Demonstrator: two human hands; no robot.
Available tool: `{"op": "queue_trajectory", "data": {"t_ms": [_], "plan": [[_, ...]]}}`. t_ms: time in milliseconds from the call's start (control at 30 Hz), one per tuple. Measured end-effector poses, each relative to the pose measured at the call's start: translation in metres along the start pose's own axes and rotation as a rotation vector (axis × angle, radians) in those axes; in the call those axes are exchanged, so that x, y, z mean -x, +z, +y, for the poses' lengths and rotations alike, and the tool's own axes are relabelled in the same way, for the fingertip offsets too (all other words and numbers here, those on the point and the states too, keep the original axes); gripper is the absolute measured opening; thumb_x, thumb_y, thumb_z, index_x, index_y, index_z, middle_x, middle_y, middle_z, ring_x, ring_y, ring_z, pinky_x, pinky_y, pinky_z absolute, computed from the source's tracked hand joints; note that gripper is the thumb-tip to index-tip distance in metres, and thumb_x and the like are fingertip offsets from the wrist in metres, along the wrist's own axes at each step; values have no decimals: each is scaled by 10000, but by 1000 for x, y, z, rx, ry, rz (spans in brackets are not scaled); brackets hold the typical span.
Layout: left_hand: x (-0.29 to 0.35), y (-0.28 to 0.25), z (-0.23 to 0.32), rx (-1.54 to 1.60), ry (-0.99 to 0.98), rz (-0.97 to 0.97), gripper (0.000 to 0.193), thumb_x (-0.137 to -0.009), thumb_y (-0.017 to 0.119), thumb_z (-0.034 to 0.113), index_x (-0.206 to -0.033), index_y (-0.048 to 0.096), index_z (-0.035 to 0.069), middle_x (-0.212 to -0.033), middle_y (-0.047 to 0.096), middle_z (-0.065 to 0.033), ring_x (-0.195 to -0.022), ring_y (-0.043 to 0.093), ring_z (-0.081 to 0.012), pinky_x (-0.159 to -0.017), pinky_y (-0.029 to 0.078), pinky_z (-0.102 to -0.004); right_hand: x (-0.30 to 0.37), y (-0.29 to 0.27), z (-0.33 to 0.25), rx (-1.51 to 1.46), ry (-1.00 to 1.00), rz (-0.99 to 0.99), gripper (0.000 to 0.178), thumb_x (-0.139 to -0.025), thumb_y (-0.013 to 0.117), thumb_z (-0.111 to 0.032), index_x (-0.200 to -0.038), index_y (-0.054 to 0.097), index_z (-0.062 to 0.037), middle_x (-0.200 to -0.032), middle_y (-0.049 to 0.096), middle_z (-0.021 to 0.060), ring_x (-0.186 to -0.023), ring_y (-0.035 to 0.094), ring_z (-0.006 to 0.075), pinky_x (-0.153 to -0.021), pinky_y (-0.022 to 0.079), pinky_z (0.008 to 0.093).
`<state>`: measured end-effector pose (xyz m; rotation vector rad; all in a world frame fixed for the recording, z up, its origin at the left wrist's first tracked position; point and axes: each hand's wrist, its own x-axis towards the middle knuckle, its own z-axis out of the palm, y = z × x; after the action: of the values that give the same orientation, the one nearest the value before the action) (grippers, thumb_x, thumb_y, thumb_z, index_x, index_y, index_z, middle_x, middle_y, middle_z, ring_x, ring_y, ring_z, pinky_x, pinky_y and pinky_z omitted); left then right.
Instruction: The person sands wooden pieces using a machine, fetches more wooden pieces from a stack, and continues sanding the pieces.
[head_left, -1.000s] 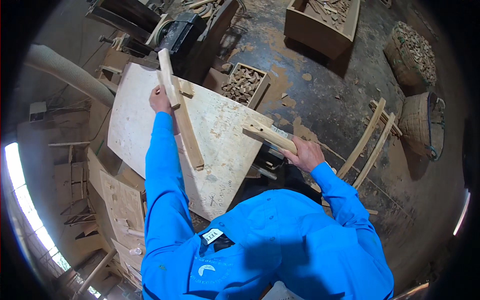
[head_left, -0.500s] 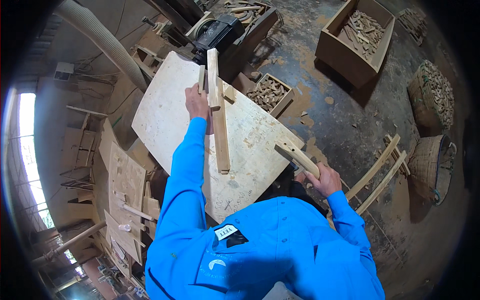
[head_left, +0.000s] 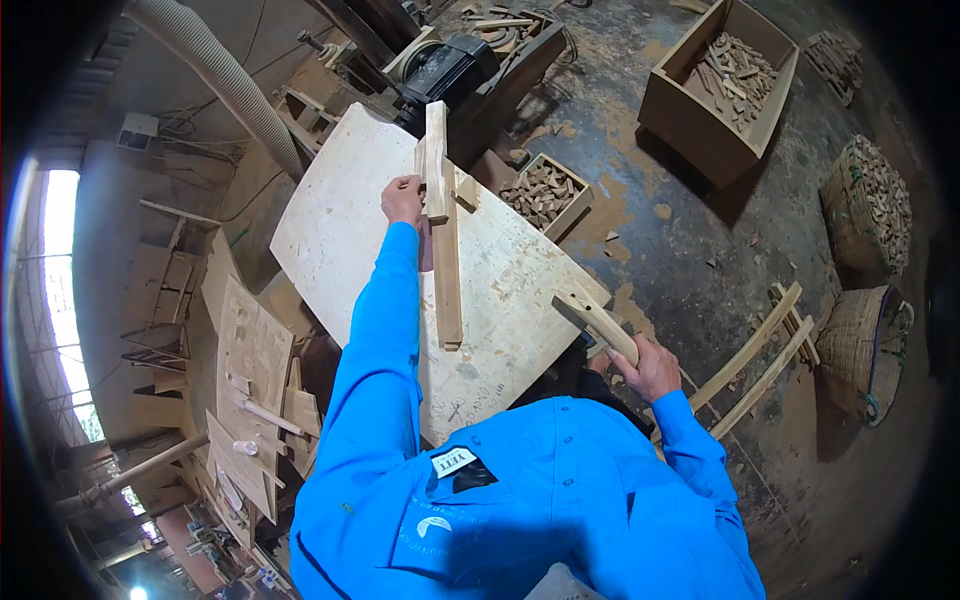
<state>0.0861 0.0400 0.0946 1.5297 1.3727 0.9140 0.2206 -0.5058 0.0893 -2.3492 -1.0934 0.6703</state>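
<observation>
My left hand [head_left: 402, 202] reaches far over the pale board [head_left: 330, 215]. Its closed fingers are at the near end of a thin wooden strip [head_left: 419, 160], which lies along the left side of a thicker wooden block [head_left: 436, 165]. Below the block, a long wooden bar [head_left: 446, 290] runs toward me on the board. A small wood piece [head_left: 466, 192] sits at the block's right side. At the board's right corner my right hand [head_left: 652, 368] is wrapped round one end of a wooden piece [head_left: 600, 322], whose far end has dark holes.
Past the board stands a machine with a black motor [head_left: 450, 68]. Offcuts fill a small wooden box [head_left: 578, 205], a large wooden box [head_left: 700, 125] and a wicker basket [head_left: 850, 225]. Long curved wood pieces [head_left: 750, 345] lean at the right; a ribbed hose [head_left: 220, 80] hangs at the left.
My left hand has shifted slightly right and brought the strip against the block's left side. My right hand keeps its grip on the wooden piece. The whole view has shifted a little.
</observation>
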Motion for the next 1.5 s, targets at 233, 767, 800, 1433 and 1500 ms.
{"op": "queue_trajectory", "data": {"t_ms": [233,767,800,1433,1500], "plan": [[-22,8,11,93,-47,9,141,-916,778,100,-948,781,-37,-825,760,-111,-641,678,-146,-571,559,-299,3,4,0,-8,-34,12,450,-949,732,-495,-980,644,-54,-823,719,226,-767,729,424,-702,567,530],[-35,9,7,183,-61,6,136,-954,776,103,-1006,736,-17,-783,699,-47,-584,591,-98,-521,481,-252,4,15,-3,-49,-39,18,454,-951,726,-487,-943,621,-46,-796,710,244,-744,707,458,-688,547,555],[-36,7,7,180,-51,8,138,-951,776,101,-1005,737,-19,-788,702,-52,-585,592,-96,-521,480,-247,3,17,-4,-48,-31,13,446,-949,727,-480,-947,624,-46,-798,709,246,-746,705,460,-692,547,557],[-123,-15,14,146,-30,28,161,-932,770,96,-1013,769,-44,-875,767,-131,-699,732,-178,-637,610,-312,-59,20,-70,-33,-18,20,462,-949,731,-467,-1044,673,-18,-817,728,264,-762,725,463,-701,566,552],[-133,-17,16,143,-30,26,166,-932,770,96,-1018,770,-45,-878,768,-133,-698,732,-180,-641,611,-311,-66,20,-77,-48,-52,57,482,-953,718,-486,-972,634,-12,-788,701,273,-761,713,475,-665,554,538]]}}
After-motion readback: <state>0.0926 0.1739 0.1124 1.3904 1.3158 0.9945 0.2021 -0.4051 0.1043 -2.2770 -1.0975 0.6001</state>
